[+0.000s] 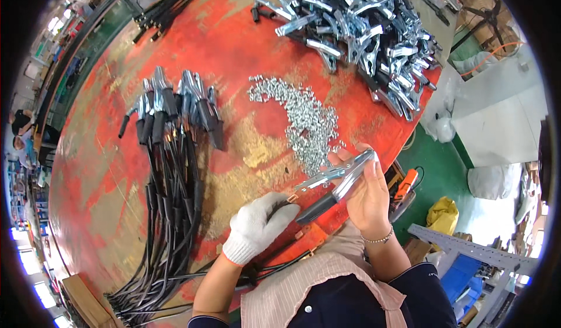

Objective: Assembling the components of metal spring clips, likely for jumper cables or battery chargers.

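My right hand [371, 204], bare with a beaded bracelet, grips a silver spring clamp [349, 182] by its jaw end. One clamp handle wears a black sleeve [315, 209]; the other is bare metal. My left hand [257, 226], in a white knitted glove, pinches a cable whose copper end [291, 199] touches or nearly touches the bare handle. The glove hides most of that cable near the fingers. Just beyond the clamp, a heap of small silver screws [310, 126] spreads over the red, worn tabletop [234, 42].
Black cables with clamps attached [169, 112] lie bundled at the left. A big pile of loose clamps [362, 30] covers the far right. More black cables [169, 9] rest at the far left. An orange-handled tool [404, 185] hangs off the right table edge, near a grey metal frame [467, 246].
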Demonstrator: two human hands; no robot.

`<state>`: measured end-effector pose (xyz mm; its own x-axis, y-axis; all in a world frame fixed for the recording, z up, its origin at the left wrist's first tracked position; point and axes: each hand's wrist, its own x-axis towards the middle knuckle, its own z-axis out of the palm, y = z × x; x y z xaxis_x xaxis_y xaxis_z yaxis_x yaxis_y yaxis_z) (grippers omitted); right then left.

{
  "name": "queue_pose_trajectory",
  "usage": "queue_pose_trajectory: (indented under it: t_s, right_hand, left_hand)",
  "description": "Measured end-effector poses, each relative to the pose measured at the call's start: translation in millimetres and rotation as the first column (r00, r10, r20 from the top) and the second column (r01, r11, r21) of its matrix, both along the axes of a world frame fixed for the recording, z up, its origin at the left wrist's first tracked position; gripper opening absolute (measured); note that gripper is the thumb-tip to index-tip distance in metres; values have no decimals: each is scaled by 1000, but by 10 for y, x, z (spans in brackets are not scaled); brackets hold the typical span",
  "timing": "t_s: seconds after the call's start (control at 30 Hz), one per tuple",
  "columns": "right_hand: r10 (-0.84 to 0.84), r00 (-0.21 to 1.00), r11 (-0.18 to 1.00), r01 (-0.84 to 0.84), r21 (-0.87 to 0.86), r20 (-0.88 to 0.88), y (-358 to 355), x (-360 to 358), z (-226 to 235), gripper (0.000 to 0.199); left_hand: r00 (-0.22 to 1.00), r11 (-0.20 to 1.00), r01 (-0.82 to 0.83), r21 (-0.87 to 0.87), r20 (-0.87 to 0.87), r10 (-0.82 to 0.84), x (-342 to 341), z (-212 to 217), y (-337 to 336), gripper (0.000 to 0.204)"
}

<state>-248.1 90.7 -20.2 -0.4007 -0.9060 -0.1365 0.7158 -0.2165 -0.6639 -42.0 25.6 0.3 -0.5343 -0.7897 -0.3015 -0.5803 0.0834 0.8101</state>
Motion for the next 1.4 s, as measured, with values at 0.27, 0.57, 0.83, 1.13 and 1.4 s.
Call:
queue_pose_trajectory:
  t_s: [0.27, 0.57, 0.83, 1.13, 1.4]
  right_hand:
    - [138, 960, 972, -179, -154, -242, 93, 77, 101, 39]
    - [135, 940, 974, -183, -131, -313, 118, 96, 111, 41]
    - [106, 973, 985, -132, -115, -205, 152, 139, 152, 41]
    - [135, 925, 987, -159, -39, -355, 57, -63, 19, 57]
    - [240, -83, 953, 212, 219, -967, -463, -732, -292, 20]
  left_hand:
    - [995, 993, 20, 116, 95, -31, -38, 51, -16, 31]
    - [996, 1000, 4, 10, 94, -5, -64, 75, 21, 29]
    - [991, 999, 32, 34, 129, -36, -66, 87, -1, 31]
    - [977, 979, 189, -80, -80, -195, -113, -2, -132, 28]
    - [829, 746, -119, 655, -347, 438, 10, -300, -212, 27]
